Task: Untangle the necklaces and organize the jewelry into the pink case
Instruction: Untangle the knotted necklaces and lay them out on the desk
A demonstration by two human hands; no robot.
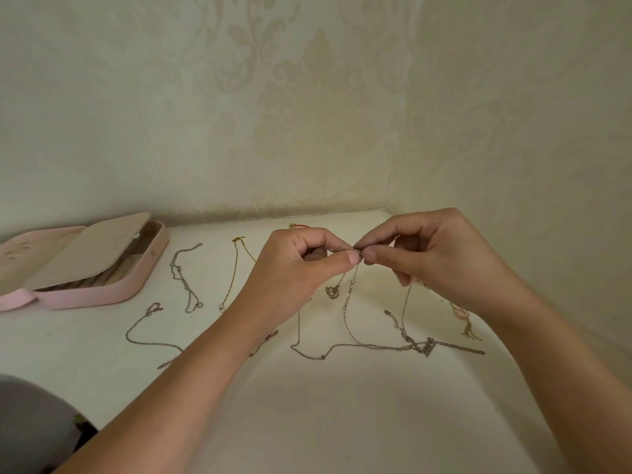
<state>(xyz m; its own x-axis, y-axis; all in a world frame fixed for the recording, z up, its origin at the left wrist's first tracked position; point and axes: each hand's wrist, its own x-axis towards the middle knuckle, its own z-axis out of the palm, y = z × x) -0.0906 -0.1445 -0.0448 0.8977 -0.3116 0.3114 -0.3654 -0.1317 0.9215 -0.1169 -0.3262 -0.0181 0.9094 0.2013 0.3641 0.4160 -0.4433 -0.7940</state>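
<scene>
Held chain (349,295): thin and silvery, lifted over the middle of the table near its back edge; it hangs from the pinch point and trails down onto the surface
Left hand (297,268): fingers (349,260) curled, thumb and forefinger pinching the chain's top end
Right hand (441,258): fingers (376,258) narrow, tips nipping the same spot on the chain, touching the left thumb tip
Heart pendant (331,291): just below the left thumb; hanging or lying flat, I cannot tell
Tangle (424,347): knotted chains on the table below the right hand, strands running left and right from it
Tasselled pendant (461,316): rose-gold, on the table, partly hidden by the right wrist
Loose chains: gold chain (232,271) and silver chain (184,278) laid out apart, left of the hands; another grey chain (147,333) nearer the front
Pink case (102,295): far left of the table, lid open; a beige inner flap (89,254) lies over its compartments, so the contents are mostly hidden; well apart from both hands
Table (342,412): pale cream, set into a corner
Walls (307,114): cream damask wallpaper
</scene>
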